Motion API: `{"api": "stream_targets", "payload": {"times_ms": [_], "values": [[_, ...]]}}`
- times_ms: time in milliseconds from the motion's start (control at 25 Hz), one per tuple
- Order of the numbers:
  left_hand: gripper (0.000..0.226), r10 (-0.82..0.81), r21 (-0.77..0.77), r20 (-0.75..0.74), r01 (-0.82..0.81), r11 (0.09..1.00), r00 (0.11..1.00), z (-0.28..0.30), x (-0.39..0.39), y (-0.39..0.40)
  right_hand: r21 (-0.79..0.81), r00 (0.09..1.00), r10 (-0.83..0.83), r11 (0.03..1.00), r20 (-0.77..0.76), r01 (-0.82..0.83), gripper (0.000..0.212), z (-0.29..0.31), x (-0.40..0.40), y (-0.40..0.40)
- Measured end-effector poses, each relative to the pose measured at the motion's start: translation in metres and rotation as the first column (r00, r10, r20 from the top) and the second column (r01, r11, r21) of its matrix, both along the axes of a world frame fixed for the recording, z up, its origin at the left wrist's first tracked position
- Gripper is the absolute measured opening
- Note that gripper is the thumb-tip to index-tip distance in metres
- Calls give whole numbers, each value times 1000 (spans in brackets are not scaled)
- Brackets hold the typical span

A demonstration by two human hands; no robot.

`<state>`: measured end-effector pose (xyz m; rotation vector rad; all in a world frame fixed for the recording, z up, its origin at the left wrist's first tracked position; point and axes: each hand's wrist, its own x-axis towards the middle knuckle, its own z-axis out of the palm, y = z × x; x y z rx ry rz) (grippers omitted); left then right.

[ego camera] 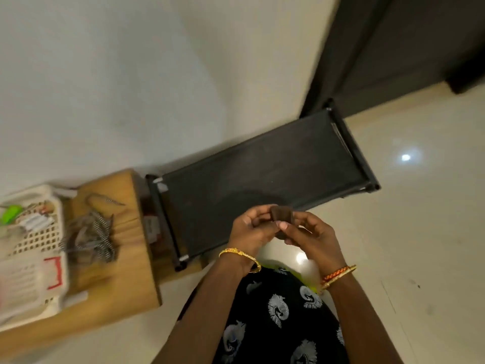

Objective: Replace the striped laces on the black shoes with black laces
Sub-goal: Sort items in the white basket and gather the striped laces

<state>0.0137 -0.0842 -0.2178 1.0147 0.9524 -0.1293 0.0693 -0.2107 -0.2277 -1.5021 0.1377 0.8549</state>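
Both my hands are raised in front of me, over the near edge of the black rack [262, 164] that stands on the pale floor [420, 232] against the wall [105, 74]. My left hand [252, 229] and my right hand [312, 235] meet on one small dark object [282, 215]. The fingers of both hands are curled round it, and my right thumb lies pressed against its lower front. The object is blurred; I cannot tell what it is, nor whether it is a bundled black lace.

The striped laces [91, 232] lie in a loose heap on the wooden table [126, 271], near its far right corner and just beside the white basket [39, 232]. One striped strand lies apart from the heap, closer to the table's far edge. Neither hand touches them.

The white basket occupies the left part of the table, running from the far edge to the near edge. It holds a green item [10, 214] at its far end and a white sheet with red markings nearer me; further contents are too blurred to identify.

I wear a gold bangle [240, 256] on my left wrist, and a gold bangle with an orange thread [338, 275] on my right. A black garment with white printed motifs [278, 316] shows below my forearms. The black shoes are not identifiable in this view.
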Motion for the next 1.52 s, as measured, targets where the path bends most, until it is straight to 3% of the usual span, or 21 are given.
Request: {"api": "stream_targets", "payload": {"times_ms": [240,400,440,520,600,680,720,800,920,1120,1240,1400,1440,1520], "values": [[27,438,11,-26,-438,899,899,26,-132,128,62,962,212,977,-174,-204,22,14,-103,153],[21,642,49,-55,-640,767,765,34,-200,189,61,916,221,975,-335,-213,15,21,-161,244],[18,671,133,-57,-661,739,739,33,-216,201,20,918,221,974,-330,-228,13,22,-174,267],[14,647,519,-85,-521,678,758,28,-247,219,-82,942,236,962,-239,-262,18,21,-193,311],[11,664,852,-88,-290,437,743,21,-278,227,-159,935,342,922,-94,-354,22,14,-203,353],[16,764,963,-70,-156,219,642,12,-301,224,-215,863,506,844,13,-491,17,7,-207,387],[22,826,973,-76,-138,184,558,6,-312,223,-278,792,605,778,85,-564,13,1,-210,402],[32,913,952,-117,-216,215,392,-7,-331,219,-399,651,718,687,244,-607,13,-8,-217,421],[48,950,815,-154,-510,277,270,-19,-338,216,-426,589,719,694,370,-580,16,-8,-223,435],[50,969,646,-112,-724,240,221,-25,-328,225,-418,528,749,662,401,-622,15,-11,-230,451],[50,976,635,-81,-745,207,203,-27,-328,227,-376,626,699,715,346,-590,17,-10,-232,461],[55,971,656,-97,-719,229,220,-29,-332,228,-191,780,621,777,80,-599,17,-5,-224,470],[55,970,661,-99,-715,230,220,-30,-333,229,-205,770,632,768,87,-607,15,-6,-225,470],[54,972,663,-96,-715,223,214,-31,-332,229,-380,611,732,680,303,-627,7,-10,-228,466]]}}
